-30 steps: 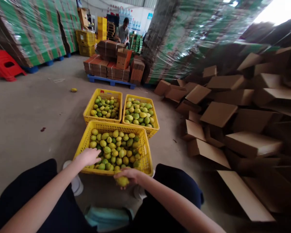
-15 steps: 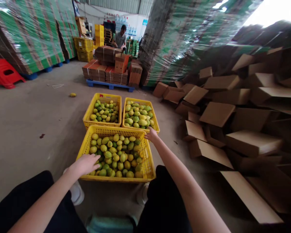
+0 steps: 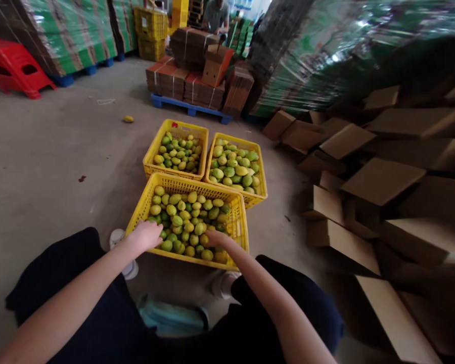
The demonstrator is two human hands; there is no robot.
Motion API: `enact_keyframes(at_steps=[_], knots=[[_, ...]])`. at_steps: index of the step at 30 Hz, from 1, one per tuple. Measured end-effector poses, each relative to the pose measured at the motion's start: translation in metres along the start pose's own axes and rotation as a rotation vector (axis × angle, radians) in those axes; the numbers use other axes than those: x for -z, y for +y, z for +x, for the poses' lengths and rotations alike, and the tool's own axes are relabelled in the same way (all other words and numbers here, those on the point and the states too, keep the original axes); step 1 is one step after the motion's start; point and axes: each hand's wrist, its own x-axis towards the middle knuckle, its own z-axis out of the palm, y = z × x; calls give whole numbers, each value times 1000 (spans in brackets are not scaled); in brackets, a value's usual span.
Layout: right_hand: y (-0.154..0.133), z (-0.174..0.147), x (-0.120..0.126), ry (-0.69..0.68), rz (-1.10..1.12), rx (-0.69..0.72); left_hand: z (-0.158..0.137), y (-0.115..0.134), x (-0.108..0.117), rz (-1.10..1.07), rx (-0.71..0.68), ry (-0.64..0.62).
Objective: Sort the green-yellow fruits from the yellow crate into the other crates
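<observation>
arms: bare to above the elbow, no sleeves in view
legs: dark navy trousers [image 3: 98,323]
feet: white shoes [image 3: 223,284]

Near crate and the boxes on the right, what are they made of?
Near crate: looks like moulded plastic, glossy yellow, with lattice walls you can see through. Boxes: likely corrugated cardboard, matte brown, with flat folded panels and creased flaps.

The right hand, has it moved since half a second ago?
Yes. The right hand has come back from the near crate's far right corner to the fruit at its near side, toward the person.
</observation>
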Motion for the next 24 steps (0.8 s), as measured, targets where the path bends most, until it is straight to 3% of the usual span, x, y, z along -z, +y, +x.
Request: enact_keyframes(at_steps=[5,8,11,14,17,20,22,24], knots=[[-14,23,-29,-37,1,-150,0,-14,-2,-103,-36,85],[-23,33,-40,-14,-8,-203,-5,-25,-4,-113,-36,48],[-30,38,-39,1,-19,-210,-6,-36,-5,-115,23,47],[-36,39,-22,11,-19,-148,1,-39,0,-165,60,96],[-43,32,12,29,15,-1,14,-31,13,-379,105,272],[-53,13,53,45,91,251,30,-18,25,-825,190,492],[-62,-8,78,100,200,525,41,-11,29,-1148,248,438],[-71,-32,101,175,305,791,51,-5,30,-1485,301,213]])
